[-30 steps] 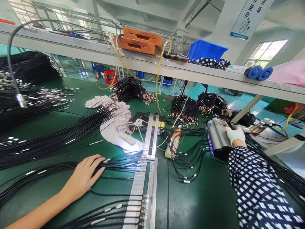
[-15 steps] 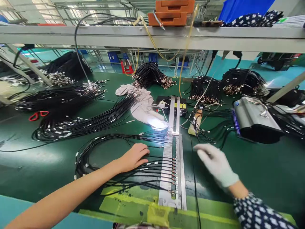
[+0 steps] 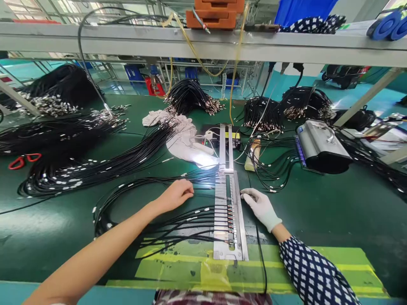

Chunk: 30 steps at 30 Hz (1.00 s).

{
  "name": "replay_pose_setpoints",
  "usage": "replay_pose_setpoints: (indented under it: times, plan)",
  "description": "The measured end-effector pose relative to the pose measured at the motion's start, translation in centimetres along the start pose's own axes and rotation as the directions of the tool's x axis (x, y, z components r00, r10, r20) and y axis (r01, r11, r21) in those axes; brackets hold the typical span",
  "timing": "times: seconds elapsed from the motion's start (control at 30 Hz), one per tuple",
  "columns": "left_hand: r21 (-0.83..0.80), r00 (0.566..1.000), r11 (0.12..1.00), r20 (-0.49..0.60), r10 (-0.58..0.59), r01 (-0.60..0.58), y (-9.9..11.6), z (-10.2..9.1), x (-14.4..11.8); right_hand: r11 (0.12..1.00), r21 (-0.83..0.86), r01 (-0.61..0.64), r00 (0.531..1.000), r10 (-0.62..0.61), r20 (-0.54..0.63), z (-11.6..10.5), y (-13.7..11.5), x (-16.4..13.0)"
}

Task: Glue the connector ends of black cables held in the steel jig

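My bare left hand (image 3: 175, 194) rests on thin black cables (image 3: 152, 220) just left of a long metal fixture rail (image 3: 229, 203), with its fingers curled around one cable near its tip. Several cable ends sit in the rail's slots. My right hand (image 3: 260, 206), in a white glove with a spotted sleeve behind it, lies with its fingertips against the rail's right edge and holds nothing. A bright small light (image 3: 206, 161) shines on the rail's far end.
Bundles of black cables (image 3: 85, 165) cover the green mat to the left and at the back (image 3: 190, 97). Red scissors (image 3: 19, 160) lie far left. A silver machine (image 3: 321, 146) stands at the right, white cloth (image 3: 178, 135) in the middle, and a shelf (image 3: 203, 44) runs overhead.
My right hand came from the silver machine to the rail's right edge. My left hand shifted up along the cables towards the rail. The view tilted down.
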<state>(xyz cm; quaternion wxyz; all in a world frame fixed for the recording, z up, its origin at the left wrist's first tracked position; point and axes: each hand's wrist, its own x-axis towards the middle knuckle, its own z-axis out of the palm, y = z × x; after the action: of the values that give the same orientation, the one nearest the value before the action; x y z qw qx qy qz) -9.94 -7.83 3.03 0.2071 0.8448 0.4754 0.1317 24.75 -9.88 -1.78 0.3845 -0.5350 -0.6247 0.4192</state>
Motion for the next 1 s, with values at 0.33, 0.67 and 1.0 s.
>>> replay_pose_setpoints:
  times: [0.33, 0.67, 1.0]
  plan:
    - [0.166, 0.935, 0.959, 0.235, -0.264, 0.229, 5.3, 1.3, -7.4, 0.999, -0.046, 0.017, 1.0, -0.017, 0.016, 0.0, 0.3, 0.1]
    - [0.192, 0.889, 0.963, 0.383, -0.25, 0.188, 5.6, -0.3, -6.3, 0.996, -0.079, 0.041, 0.999, -0.039, 0.017, 0.0, -0.2, 0.1]
    - [0.2, 0.817, 0.934, 0.454, -0.355, 0.294, 5.8, 0.7, -7.7, 0.993, -0.097, 0.069, 0.997, -0.065, 0.044, -0.1, -0.5, 0.0]
